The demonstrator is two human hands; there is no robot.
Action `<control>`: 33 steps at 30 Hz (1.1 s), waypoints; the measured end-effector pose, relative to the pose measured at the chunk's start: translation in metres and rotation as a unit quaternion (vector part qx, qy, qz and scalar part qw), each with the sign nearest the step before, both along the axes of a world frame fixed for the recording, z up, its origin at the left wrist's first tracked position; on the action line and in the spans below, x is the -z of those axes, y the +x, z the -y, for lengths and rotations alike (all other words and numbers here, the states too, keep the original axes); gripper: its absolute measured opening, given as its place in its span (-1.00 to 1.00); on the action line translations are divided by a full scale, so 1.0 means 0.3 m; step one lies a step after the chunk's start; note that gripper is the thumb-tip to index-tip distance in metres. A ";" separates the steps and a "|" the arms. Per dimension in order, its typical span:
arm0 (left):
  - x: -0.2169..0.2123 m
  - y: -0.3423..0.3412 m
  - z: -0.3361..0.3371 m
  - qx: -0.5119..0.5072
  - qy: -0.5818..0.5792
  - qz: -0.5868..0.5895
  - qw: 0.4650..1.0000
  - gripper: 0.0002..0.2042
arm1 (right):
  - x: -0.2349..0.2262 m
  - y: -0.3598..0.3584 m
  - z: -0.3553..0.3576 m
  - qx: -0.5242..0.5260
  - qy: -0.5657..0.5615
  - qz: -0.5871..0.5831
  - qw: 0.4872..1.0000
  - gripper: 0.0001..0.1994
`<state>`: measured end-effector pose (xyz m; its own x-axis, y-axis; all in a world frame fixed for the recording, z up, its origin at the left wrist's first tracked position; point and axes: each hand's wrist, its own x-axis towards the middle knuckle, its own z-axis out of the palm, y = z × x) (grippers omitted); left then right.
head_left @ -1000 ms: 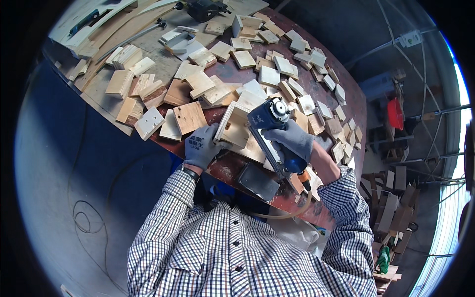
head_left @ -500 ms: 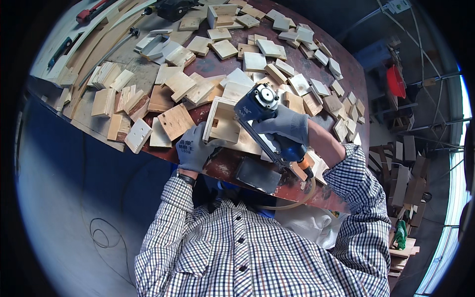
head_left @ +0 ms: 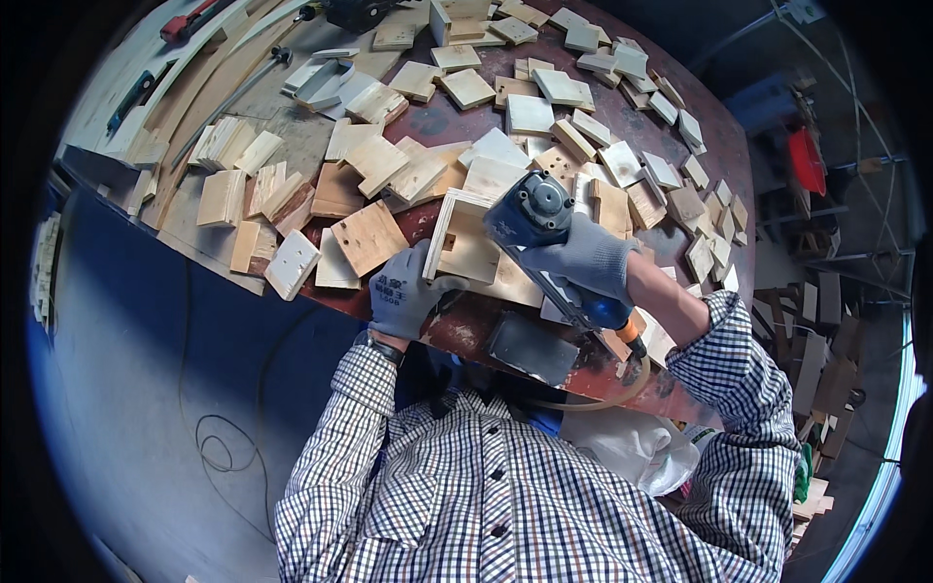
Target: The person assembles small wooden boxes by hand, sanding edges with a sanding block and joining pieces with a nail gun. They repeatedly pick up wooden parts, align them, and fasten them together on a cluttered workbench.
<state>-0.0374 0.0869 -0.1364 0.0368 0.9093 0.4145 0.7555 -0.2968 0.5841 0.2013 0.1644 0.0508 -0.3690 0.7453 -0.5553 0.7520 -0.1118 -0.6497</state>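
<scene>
My right hand, in a grey glove, wraps round the handle of a dark blue air nail gun. A pale hose runs from the orange fitting at its tail. Under and left of its head sits a small open wooden box of thin pale boards, at the table's near edge. My left hand, gloved too, grips the box's left board, thumb toward its near side and fingers partly hidden behind it. Where the gun's nose meets the box is hidden by the gun.
Loose wooden blocks are strewn over the dark red table. A flat black rectangular thing lies at the near edge. Long boards and tools are at far left. A red basin and stacked wood stand beyond the right side.
The whole view has shifted, so the scene sits slightly further right and lower. The nail gun's head has tilted a little beside the box. Both hands keep their holds.
</scene>
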 end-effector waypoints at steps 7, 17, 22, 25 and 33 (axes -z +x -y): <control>0.026 -0.005 -0.001 -0.018 0.029 -0.008 0.999 -0.26 | 0.021 -0.003 -0.040 -0.005 -0.019 0.048 0.999 -0.63; 0.007 -0.010 -0.014 -0.016 -0.015 -0.006 1.000 -0.36 | -0.099 -0.073 0.074 0.025 -0.072 -0.009 0.997 -0.71; 0.013 -0.004 -0.012 -0.009 0.000 0.013 1.000 -0.37 | -0.026 -0.116 0.103 -0.009 -0.003 -0.067 0.998 -0.76; 0.037 0.000 -0.015 -0.020 -0.001 0.005 1.000 -0.36 | -0.070 -0.140 0.104 -0.018 -0.012 -0.040 0.999 -0.74; 0.013 0.003 0.012 -0.027 -0.043 0.011 0.999 -0.33 | -0.073 -0.145 0.115 -0.053 -0.012 0.013 0.998 -0.64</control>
